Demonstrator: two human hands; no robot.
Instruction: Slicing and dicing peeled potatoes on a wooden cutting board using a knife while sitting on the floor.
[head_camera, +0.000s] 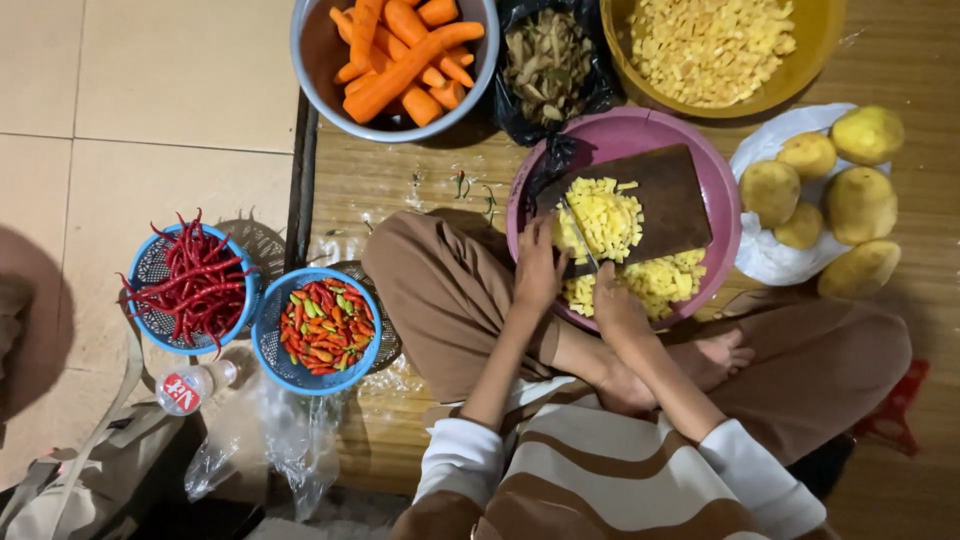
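On the woven floor mat (400, 180), w/ legs crossed, sat a person working over a pink basin (725, 190). Across the basin lay a dark chopping board (675, 195), and on it a heap of diced yellow potato (603, 218); more dice lay in the basin under the board's near edge. Left hand (540, 268) rested w/ curled fingers against the heap's left side, pressing on the pieces. Right hand (617, 303) was closed round the handle of a knife (579, 233), blade slanting up into the heap between both hands.

Right of the basin, approx. six peeled whole potatoes (830, 185) sat on a white plastic bag (765, 255). Behind the basin stood a yellow bowl (815, 50) full of diced potato, next to it a black bag (550, 65) of peelings, then a grey bowl (310, 55) of peeled carrots (405, 55).

Left of the person's knee, 2 blue baskets: one (268, 335) w/ small red, green & orange chillies at the mat's edge, the other (145, 275) w/ long red chillies on the tiled floor. Near them lay a plastic bottle (195, 385) on its side & some clear plastic bags (290, 440).
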